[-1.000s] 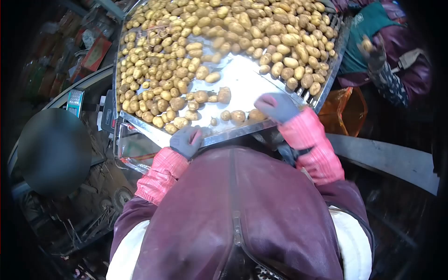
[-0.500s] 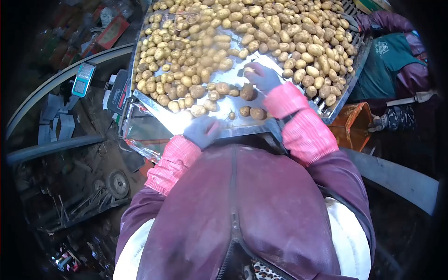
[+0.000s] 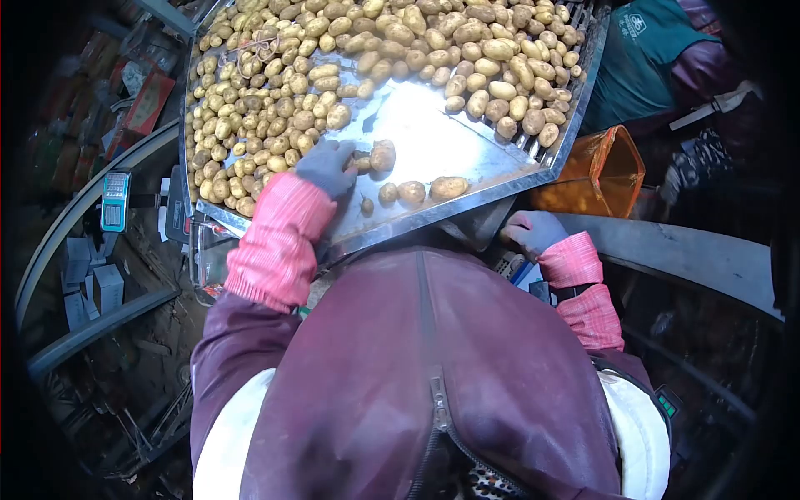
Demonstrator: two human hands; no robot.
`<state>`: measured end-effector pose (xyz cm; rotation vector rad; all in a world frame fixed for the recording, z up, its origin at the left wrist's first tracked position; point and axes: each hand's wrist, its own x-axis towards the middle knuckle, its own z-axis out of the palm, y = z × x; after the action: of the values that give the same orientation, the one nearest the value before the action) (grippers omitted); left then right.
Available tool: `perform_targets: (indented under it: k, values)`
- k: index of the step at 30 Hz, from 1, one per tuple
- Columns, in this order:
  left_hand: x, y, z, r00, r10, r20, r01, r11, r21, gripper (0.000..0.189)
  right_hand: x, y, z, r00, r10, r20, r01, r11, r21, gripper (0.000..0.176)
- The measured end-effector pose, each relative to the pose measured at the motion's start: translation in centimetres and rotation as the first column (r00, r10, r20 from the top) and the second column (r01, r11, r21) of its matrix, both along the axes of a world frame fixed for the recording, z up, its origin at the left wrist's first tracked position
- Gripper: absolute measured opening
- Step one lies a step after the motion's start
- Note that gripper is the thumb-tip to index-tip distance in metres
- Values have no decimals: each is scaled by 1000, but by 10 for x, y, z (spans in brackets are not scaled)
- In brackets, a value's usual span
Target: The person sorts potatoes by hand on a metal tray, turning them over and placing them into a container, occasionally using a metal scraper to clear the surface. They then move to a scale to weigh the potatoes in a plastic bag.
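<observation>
My left hand, in a grey glove, lies low over the metal sorting tray at the edge of the potato heap. Its fingers are stretched out beside a small potato and a larger brown potato. In front of it are a tiny potato and a short row ending in an oblong potato. Past the tray's front right edge, beside my body, my gloved right hand hangs with curled fingers; I cannot tell what is in them.
A heap of potatoes covers the tray's left and back. An orange container stands right of the tray. Beyond it is another person in a green apron, with a patterned sleeve. A scale display stands at left.
My right hand has moved from over the tray to beyond its front edge. My left hand has reached forward to the potatoes. The view has turned, shifting the tray left.
</observation>
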<state>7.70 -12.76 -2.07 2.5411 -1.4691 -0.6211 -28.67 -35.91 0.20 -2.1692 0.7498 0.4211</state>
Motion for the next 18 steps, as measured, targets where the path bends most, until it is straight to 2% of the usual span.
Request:
perform_targets:
  k: [1, 2, 3, 5, 6, 8, 9, 10, 12, 13, 14, 15, 16, 17, 18]
  values:
    - [2, -6, -2, 1000, 12, 2, -12, 1000, 21, 43, 20, 6, 27, 990, -105, -99, 123, 972, 202, 25]
    - [1, -11, -6, 1000, 25, 5, -25, 999, 42, 43, 38, 12, 49, 996, -78, -52, 86, 979, 187, 26]
    - [1, -14, -9, 999, 38, 9, -39, 997, 61, 43, 55, 16, 53, 999, -33, 27, 31, 995, 92, 26]
    - [4, -10, -11, 997, 72, 26, -71, 997, -25, 38, 88, 20, 54, 980, 89, 176, -70, 991, -114, 27]
    - [6, -7, -10, 995, 92, 35, -89, 994, -68, 36, 104, 21, 40, 946, 202, 253, -138, 959, -249, 27]
    - [3, 4, 0, 928, 257, -269, -331, 899, -286, 28, 131, 21, 3, 826, 438, 355, -216, 827, -519, 27]
    - [-1, 13, 3, 853, 301, -427, -463, 814, -351, 25, 138, 26, 4, 818, 520, 248, -339, 782, -523, 28]
    - [-1, 23, 1, 624, 207, -754, -631, 702, -329, 23, 147, 30, 8, 787, 601, 139, -462, 723, -514, 28]
    - [-23, 50, 23, 307, 37, -951, -789, 569, -232, 24, 167, 33, 6, 806, 591, -49, -554, 721, -418, 28]
    - [-40, 61, 35, 140, -78, -987, -847, 507, -160, 25, 170, 35, 10, 881, 473, -20, -457, 838, -299, 27]
    - [-54, 67, 31, 71, -87, -994, -879, 465, -103, 27, 168, 36, 17, 938, 346, -13, -343, 923, -173, 27]
    - [-62, 75, 20, 6, -103, -995, -907, 418, -49, 29, 173, 35, 17, 954, 301, -10, -299, 944, -138, 28]
    - [-65, 85, 13, -178, -162, -970, -881, 466, 84, 39, 179, 37, 21, 967, 254, -7, -254, 962, -104, 30]
    - [-70, 94, 5, -142, -132, -981, -855, 515, 55, 44, 184, 45, 25, 972, 210, 102, -222, 968, 118, 32]
    - [-77, 96, 8, -109, -102, -989, -823, 566, 32, 50, 189, 58, 40, 973, 138, 187, -196, 920, 340, 35]
